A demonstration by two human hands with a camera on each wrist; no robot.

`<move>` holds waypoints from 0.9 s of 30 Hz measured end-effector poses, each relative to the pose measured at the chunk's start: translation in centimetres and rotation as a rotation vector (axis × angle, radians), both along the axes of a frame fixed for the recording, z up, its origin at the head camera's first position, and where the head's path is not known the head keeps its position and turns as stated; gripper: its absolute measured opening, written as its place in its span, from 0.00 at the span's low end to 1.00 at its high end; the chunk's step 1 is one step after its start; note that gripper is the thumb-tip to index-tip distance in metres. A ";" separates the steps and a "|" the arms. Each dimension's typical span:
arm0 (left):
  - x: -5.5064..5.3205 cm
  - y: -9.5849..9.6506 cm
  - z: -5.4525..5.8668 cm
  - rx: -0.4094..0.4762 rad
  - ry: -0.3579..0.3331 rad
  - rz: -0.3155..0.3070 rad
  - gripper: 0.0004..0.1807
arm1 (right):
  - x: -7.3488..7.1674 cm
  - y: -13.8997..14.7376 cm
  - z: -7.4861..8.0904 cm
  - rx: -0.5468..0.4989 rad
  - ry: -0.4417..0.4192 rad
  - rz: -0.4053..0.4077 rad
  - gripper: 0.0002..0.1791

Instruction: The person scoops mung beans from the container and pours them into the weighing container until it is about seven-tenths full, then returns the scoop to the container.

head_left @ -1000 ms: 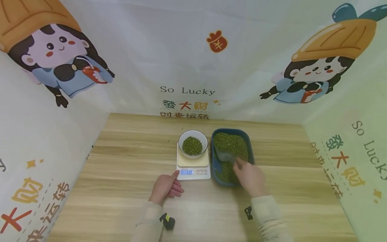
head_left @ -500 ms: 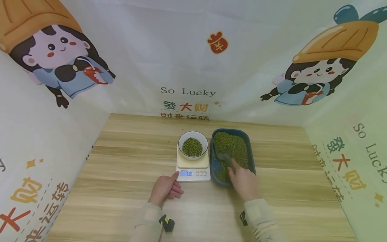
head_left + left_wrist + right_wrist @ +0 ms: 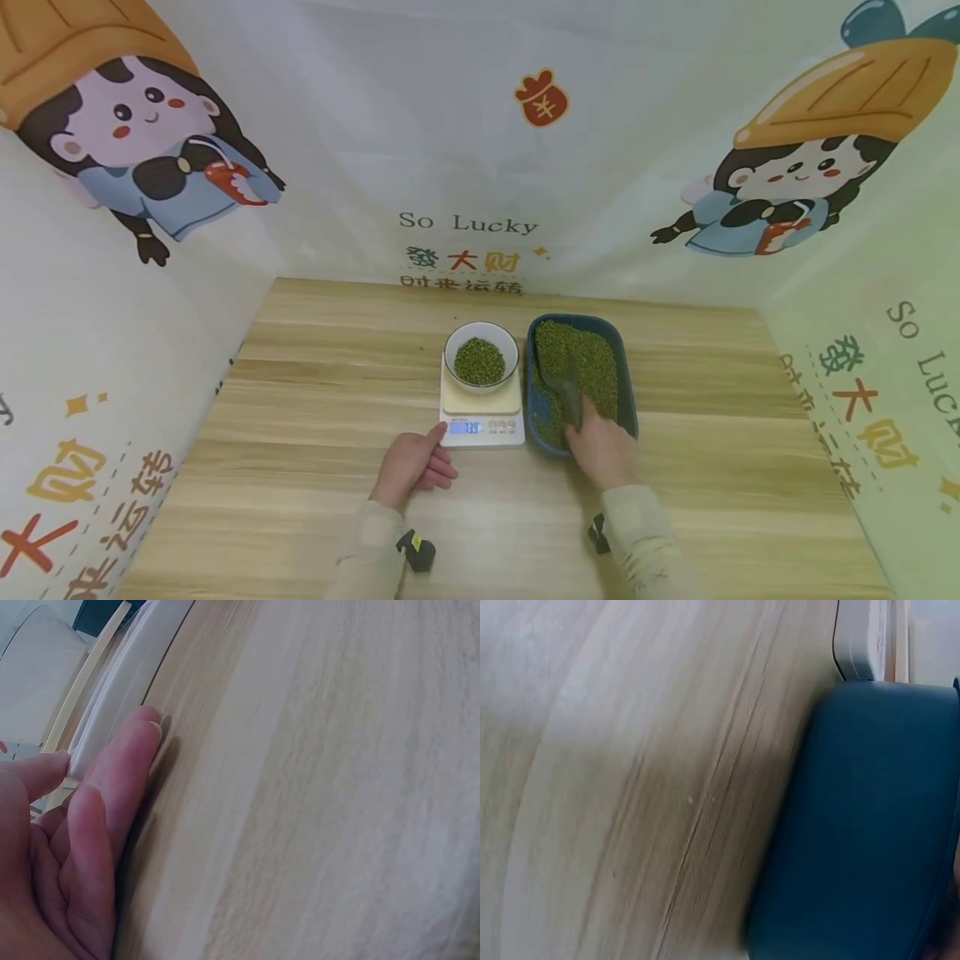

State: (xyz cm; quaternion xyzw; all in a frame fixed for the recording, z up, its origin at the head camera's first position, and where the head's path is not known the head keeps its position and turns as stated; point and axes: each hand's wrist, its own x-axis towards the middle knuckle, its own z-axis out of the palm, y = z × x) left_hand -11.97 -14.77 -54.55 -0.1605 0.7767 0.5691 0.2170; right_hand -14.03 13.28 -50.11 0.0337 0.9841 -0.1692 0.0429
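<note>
My right hand [image 3: 606, 450] grips the handle of a dark grey scoop [image 3: 571, 402], its head down among green mung beans [image 3: 596, 367] in a deep blue tub [image 3: 628, 387]. Left of the tub, a white bowl [image 3: 454, 350] holding a small heap of mung beans [image 3: 480, 362] stands on a kitchen scale [image 3: 480, 407]. The lit display reads 73.9. My left hand [image 3: 412, 462] lies by the scale's front left corner, thumb at its edge. In the left wrist view the other fingers [image 3: 91, 832] are loosely bent beside the scale. The tub wall [image 3: 862, 825] hides most of the right hand in the right wrist view.
Scale and tub stand side by side on a wood-grain table [image 3: 322, 400]. Printed cloth walls [image 3: 337, 167] close off the back and both sides. A few stray specks [image 3: 422, 348] lie behind and left of the bowl.
My right hand has shifted slightly left, and the scoop has turned, its handle now pointing more toward me. The left hand, bowl and scale keep their places.
</note>
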 end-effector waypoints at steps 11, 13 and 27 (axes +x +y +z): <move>0.1 0.0 0.0 0.001 0.015 -0.019 0.35 | -0.5 -0.2 -0.9 -0.031 0.058 -0.099 0.26; 0.1 0.0 0.1 -0.006 0.021 -0.010 0.34 | -0.5 -0.1 -1.2 -0.048 0.104 -0.095 0.24; -0.1 0.2 0.0 -0.016 0.014 -0.012 0.35 | -0.3 0.2 -1.5 -0.089 0.174 -0.103 0.22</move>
